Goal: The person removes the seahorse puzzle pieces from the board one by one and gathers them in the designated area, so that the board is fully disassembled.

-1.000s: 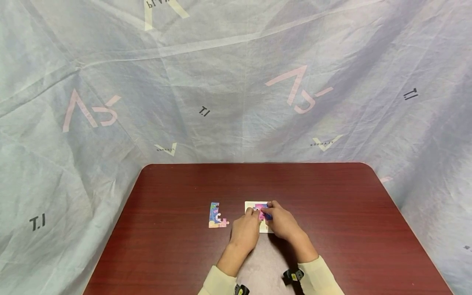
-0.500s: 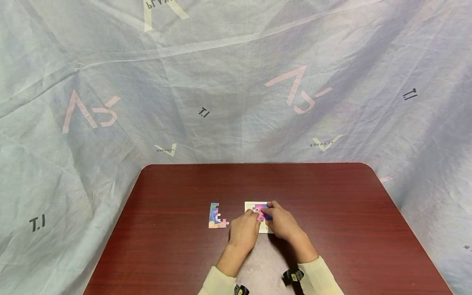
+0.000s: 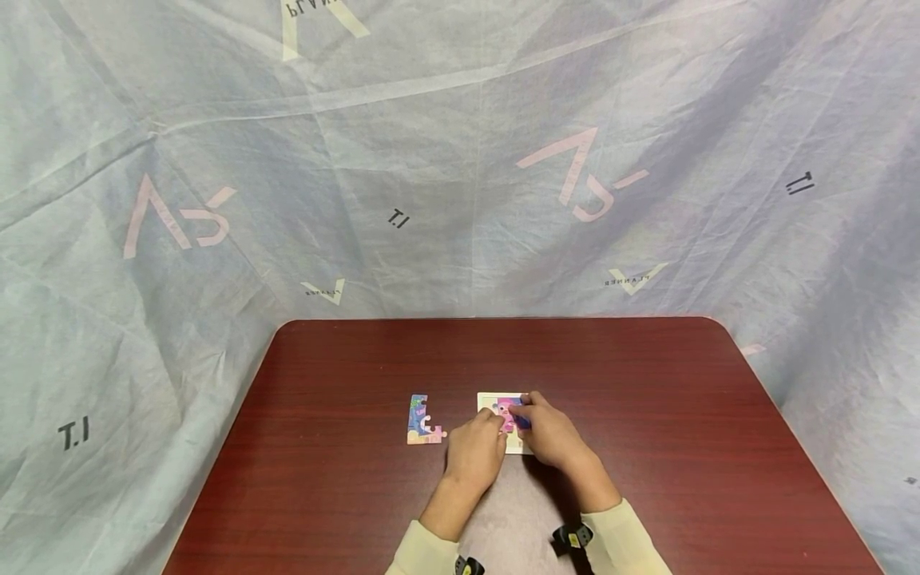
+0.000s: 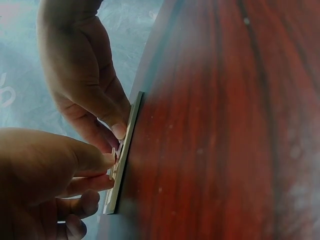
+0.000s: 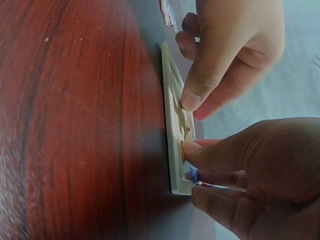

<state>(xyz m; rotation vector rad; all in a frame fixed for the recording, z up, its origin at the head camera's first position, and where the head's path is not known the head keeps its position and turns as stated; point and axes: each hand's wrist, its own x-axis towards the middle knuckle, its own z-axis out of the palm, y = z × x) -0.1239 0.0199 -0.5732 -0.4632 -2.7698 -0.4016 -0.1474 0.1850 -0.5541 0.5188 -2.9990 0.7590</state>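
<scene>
Wrinkled pale grey printed fabric sheeting [image 3: 460, 160] hangs beyond a dark red wood-grain table [image 3: 345, 367]. Landmark: cream square shallow puzzle tray [image 3: 516, 448], flat on the tabletop. Pink-and-blue flat puzzle section [image 3: 507, 423] is over the tray; can't tell if it's flush. Left hand [image 3: 474, 447] pinches its left edge, right hand [image 3: 552, 431] pinches its right side. L-shaped multicolour flat puzzle section [image 3: 414, 431] lies left of the tray, apart from it. Delta over the last second: left fingers shifted slightly left, baring more pink; right hand unmoved. Reads as fine alignment, not a transfer.
</scene>
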